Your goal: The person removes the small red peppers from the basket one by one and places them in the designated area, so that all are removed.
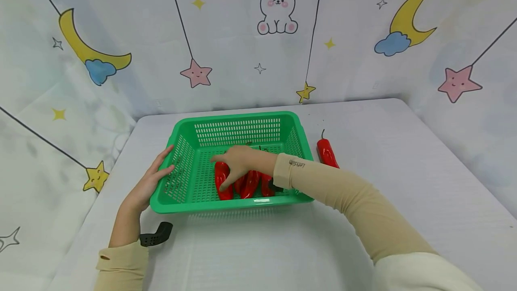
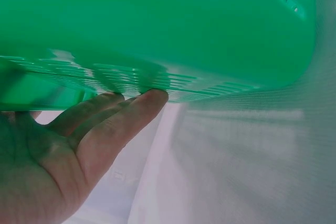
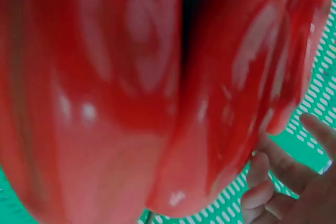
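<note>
- Head view: looks forward and down across the tabletop (image 1: 383, 138), green basket (image 1: 234, 205) mid-frame.
- Left wrist view: close up, facing the basket's outer side.
- Right wrist view: very near red peppers (image 3: 105, 103) in the basket, which the head view also shows.

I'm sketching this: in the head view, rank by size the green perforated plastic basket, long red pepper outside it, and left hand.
1. Green plastic basket
2. Left hand
3. Long red pepper, partly hidden

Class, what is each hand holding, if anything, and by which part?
The left hand holds the green basket by its left rim. The right hand is at the leftmost red pepper; whether it grips it cannot be told.
</note>
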`<state>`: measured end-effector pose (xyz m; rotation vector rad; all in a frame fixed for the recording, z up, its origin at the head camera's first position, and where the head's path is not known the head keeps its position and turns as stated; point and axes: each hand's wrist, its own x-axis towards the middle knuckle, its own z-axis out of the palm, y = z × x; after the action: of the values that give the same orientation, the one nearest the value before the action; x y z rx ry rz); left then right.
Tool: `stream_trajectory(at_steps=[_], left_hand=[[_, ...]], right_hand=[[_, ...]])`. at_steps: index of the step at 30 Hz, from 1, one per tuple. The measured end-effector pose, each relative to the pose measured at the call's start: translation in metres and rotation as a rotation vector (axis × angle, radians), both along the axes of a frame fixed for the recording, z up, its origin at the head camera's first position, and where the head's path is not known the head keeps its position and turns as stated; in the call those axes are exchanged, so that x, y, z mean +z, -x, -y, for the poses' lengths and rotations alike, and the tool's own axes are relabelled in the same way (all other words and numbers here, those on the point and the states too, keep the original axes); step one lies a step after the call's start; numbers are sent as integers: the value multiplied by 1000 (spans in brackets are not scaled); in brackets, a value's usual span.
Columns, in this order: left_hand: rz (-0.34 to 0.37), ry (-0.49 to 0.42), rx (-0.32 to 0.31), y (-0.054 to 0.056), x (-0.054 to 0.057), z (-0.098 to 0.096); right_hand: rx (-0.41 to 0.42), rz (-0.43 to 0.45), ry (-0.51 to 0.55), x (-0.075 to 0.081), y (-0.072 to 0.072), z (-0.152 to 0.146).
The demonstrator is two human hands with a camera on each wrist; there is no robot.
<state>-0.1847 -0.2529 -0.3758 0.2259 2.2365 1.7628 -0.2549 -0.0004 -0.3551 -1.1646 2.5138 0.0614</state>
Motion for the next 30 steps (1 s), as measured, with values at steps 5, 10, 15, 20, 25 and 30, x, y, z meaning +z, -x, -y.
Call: stream_trajectory(at_steps=[5,10,15,20,25,30], left_hand=[[-8,3,2,0,0,0],[-23,20,3,1,1,0],[-12,10,5,1,0,0],[1,-3,7,1,-1,-1],[-2,2,6,2,-1,-1],[1,3,8,1,0,-1]], right_hand=[[18,-53,-48,-8,-2,5],[4,-37,-52,-11,-4,11],[9,-83,-102,-16,-8,21],[7,-112,-166,-21,-10,27],[12,-138,-184,-24,-9,29],[-3,-116,-161,-26,-6,28]])
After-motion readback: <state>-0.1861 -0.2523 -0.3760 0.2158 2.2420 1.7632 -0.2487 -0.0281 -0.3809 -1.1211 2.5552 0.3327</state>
